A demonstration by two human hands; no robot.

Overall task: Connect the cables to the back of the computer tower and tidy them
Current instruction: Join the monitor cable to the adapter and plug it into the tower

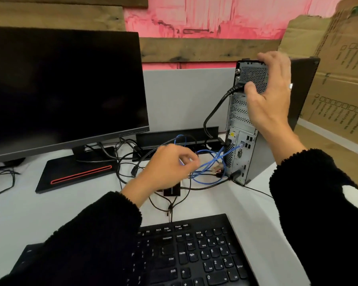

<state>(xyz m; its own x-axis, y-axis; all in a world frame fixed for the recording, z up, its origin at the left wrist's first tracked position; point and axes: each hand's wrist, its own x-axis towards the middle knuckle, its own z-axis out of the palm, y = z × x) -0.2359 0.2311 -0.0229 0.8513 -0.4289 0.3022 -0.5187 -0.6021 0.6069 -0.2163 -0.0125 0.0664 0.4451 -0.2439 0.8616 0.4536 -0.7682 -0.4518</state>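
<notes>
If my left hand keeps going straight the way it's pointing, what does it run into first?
Most likely the loose blue cable, whose loops lie just beyond the left hand and its curled fingers. Behind that stands the back of the computer tower. Depth is hard to judge from one view.

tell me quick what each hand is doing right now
Left hand: fingers pinching the blue cable.
Right hand: holding the top of the computer tower, thumb by the black power plug.

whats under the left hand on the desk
Under the left hand lie tangled black cables, loops of the blue cable and part of a small black box. The hand covers the rest, including whatever its fingers pinch.
</notes>
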